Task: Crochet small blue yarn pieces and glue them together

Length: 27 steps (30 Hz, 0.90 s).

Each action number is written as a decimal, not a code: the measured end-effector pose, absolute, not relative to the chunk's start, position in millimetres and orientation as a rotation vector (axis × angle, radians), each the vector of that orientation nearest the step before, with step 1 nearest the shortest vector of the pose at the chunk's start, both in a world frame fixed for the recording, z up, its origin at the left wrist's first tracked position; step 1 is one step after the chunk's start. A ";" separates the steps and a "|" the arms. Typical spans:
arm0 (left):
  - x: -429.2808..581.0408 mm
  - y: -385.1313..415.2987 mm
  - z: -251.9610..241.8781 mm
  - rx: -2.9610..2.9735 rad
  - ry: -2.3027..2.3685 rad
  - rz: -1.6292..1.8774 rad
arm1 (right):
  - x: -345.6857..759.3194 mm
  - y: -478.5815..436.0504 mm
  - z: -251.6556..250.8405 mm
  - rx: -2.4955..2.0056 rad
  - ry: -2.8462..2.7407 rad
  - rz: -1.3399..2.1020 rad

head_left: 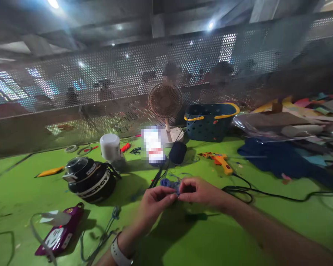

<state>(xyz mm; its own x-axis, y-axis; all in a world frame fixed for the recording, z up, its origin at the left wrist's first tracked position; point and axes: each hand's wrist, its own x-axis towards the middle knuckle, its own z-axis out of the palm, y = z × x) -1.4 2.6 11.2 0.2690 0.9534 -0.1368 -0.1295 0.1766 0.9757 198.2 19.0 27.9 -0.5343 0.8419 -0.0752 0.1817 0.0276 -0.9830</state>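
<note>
In the middle of the view, my left hand (157, 203) and my right hand (198, 190) meet just above the green table. Thumb and forefinger of each hand are pinched together on a small tangle of blue yarn (169, 183), partly hidden by the fingers. The exact form of the yarn piece is too blurred to tell. Beyond my fingers sits a dark ball of yarn (178, 153), beside a lit phone (154, 146) propped upright. A thin dark-handled tool (197, 217) lies below my right hand.
A yellow glue gun (219, 161) with a black cord lies to the right. A black bottle (93, 181), a white container (110, 147), a yellow cutter (50, 171) and a purple power strip (62, 232) occupy the left. Behind stand a fan (166, 100) and a basket (208, 127).
</note>
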 end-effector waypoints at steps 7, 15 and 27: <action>1.5 3.4 18.0 1.009 0.939 1.021 | 204.2 20.0 33.6 -1.170 -1.843 1.321; -1.3 3.9 21.4 0.991 1.007 1.167 | 212.8 1.4 38.1 -1.301 -2.417 0.726; -3.1 6.4 18.4 1.001 1.050 1.212 | 209.1 -14.9 24.5 -1.156 -2.708 0.791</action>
<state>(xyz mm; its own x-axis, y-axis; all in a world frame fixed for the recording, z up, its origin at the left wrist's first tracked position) -3.1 6.4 18.4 0.0543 0.9952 -0.0810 -0.2226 0.0911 0.9707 209.1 -14.9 24.5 -0.7087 0.6962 -0.1137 0.6480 0.5788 -0.4951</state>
